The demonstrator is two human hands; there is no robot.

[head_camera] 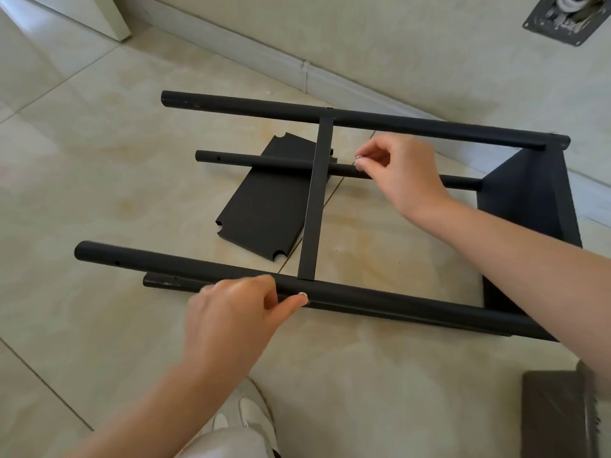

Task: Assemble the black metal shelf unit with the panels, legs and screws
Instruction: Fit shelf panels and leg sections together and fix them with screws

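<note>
Right hand [401,173] pinches small silver screw [358,157] over thin black metal leg tube [264,161]; left hand [236,314] grips thick near tube [380,297], frame lying on floor. Line up w/ hole first, start threads gently.

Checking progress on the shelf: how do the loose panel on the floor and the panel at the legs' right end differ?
The loose panel lies flat on the tiles, attached to nothing; the end panel stands on edge, joined to the legs. The loose one's corner notches show; the end panel's do not. Both are black.
</note>
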